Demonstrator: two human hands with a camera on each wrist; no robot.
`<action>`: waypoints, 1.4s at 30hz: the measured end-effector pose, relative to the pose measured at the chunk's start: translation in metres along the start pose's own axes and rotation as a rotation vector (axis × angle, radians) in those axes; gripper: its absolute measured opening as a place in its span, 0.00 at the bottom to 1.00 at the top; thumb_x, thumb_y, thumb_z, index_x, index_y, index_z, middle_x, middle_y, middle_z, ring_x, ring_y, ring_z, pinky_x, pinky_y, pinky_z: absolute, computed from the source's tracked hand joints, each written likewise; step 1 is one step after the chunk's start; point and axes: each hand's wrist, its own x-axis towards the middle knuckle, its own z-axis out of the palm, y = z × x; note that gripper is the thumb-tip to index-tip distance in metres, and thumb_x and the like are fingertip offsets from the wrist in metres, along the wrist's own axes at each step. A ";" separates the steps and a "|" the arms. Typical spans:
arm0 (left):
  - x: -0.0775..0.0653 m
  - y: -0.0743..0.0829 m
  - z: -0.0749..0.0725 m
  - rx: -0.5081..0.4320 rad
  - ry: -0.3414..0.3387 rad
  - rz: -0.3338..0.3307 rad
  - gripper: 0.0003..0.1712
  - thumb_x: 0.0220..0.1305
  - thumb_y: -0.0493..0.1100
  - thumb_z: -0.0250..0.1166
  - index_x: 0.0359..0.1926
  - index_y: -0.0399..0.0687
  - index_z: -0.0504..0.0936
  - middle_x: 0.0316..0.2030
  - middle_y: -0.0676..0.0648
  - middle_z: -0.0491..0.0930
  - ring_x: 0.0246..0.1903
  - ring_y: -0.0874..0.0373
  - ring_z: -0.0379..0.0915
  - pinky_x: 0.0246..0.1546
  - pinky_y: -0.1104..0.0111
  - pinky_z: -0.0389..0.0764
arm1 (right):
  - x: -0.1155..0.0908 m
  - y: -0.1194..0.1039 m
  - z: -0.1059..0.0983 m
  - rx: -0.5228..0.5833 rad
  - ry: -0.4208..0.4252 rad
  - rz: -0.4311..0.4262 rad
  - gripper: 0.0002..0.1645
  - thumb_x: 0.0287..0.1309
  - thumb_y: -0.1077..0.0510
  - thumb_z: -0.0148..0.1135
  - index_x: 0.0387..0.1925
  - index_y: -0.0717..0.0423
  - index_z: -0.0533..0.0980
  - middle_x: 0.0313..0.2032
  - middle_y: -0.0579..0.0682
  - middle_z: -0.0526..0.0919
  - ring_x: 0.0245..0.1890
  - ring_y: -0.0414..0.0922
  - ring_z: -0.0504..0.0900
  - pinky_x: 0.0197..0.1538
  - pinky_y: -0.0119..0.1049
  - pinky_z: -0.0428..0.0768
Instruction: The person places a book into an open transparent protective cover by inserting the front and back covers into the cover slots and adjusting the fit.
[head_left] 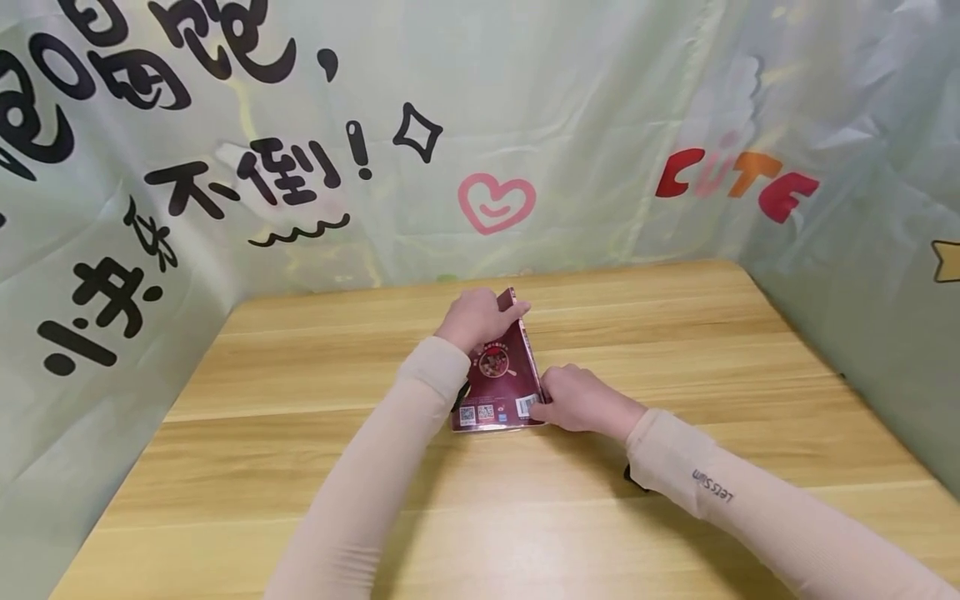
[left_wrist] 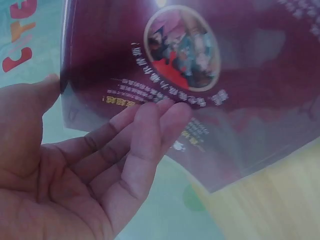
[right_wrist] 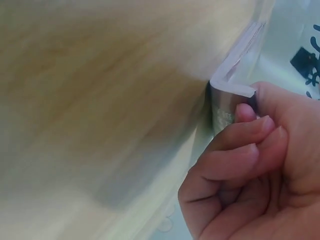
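Observation:
A maroon book with a glossy cover lies at the middle of the table, with QR codes and a barcode along its near edge. My left hand holds its far end, the thumb over the right edge. In the left wrist view the fingers meet the cover, which bears a round picture and a clear film edge. At the near right corner my right hand pinches the book, thumb on top. The right wrist view shows the spine edge at the fingertips, with the fingers curled.
The wooden table spreads around the book on all sides. A pale printed cloth hangs behind and at both sides, with lettering and a pink heart. A dark strap shows below the right cuff.

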 end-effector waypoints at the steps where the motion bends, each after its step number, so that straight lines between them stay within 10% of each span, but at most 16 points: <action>1: 0.001 0.001 -0.001 0.010 -0.005 -0.001 0.34 0.77 0.70 0.58 0.22 0.50 0.71 0.23 0.49 0.71 0.25 0.54 0.70 0.32 0.64 0.74 | -0.001 -0.001 0.000 -0.012 0.005 -0.009 0.13 0.66 0.56 0.69 0.25 0.53 0.80 0.18 0.44 0.75 0.18 0.39 0.70 0.23 0.30 0.68; 42: -0.008 0.020 -0.014 0.073 0.114 0.044 0.28 0.76 0.45 0.57 0.14 0.53 0.68 0.13 0.52 0.67 0.17 0.56 0.71 0.20 0.67 0.71 | -0.012 -0.017 -0.021 -0.131 -0.016 -0.137 0.21 0.65 0.46 0.70 0.20 0.48 0.75 0.18 0.41 0.72 0.19 0.37 0.67 0.24 0.32 0.66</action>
